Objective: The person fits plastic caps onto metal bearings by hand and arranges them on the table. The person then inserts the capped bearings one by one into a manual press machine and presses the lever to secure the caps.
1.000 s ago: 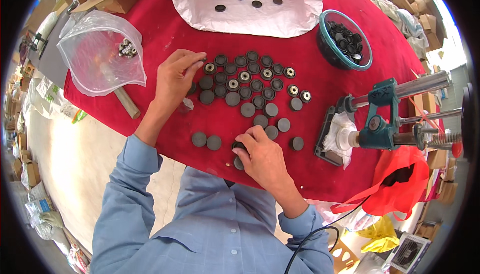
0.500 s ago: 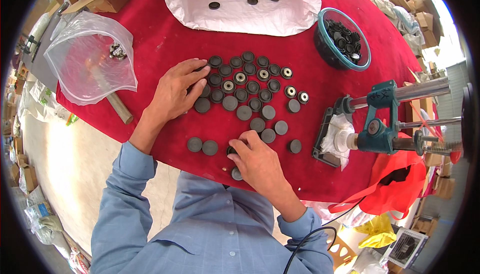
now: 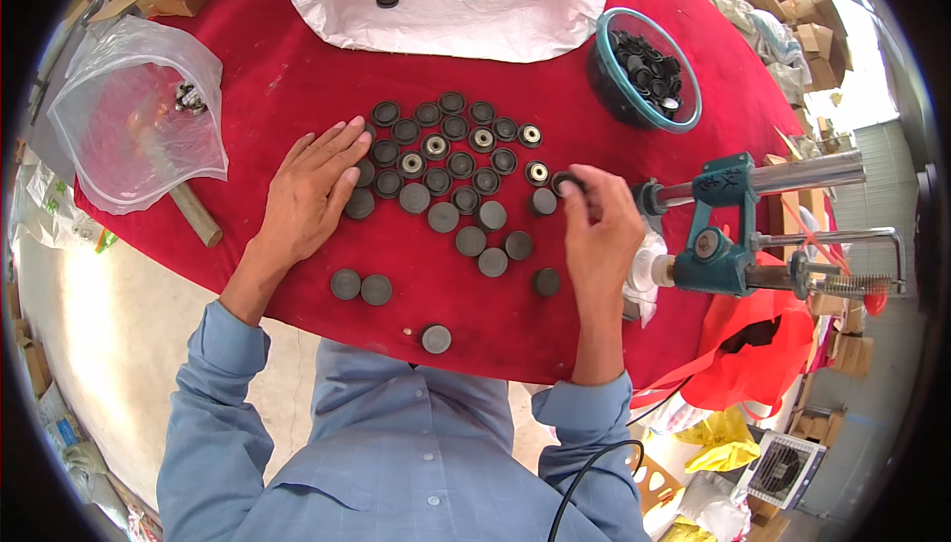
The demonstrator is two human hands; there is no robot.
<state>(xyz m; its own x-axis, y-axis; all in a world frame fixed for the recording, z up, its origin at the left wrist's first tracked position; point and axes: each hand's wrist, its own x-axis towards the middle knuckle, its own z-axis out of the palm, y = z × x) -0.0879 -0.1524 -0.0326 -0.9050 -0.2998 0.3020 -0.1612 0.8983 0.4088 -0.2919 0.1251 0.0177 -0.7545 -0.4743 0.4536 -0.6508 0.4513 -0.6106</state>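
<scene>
My right hand pinches a dark round cap between thumb and fingers, at the right edge of a cluster of similar caps. Its underside and what lies beneath it are hidden. My left hand rests on the cloth with fingers stretched, the fingertips against caps at the cluster's left side. Several caps lie hollow side up, like one cap; a few hold a metal ring, such as this ringed cap. Nearer me, other caps show a flat face, including one flat cap.
A green hand press stands at right. Behind are a teal-rimmed bowl of black parts and a white sack with black caps. At left, a clear plastic bag holds small metal pieces, beside a wooden handle. Red cloth covers the table.
My right hand has moved from the near table edge up and right to the cluster's right side, carrying a cap. My left hand stays by the caps, fingers straighter. The whole view has shifted slightly.
</scene>
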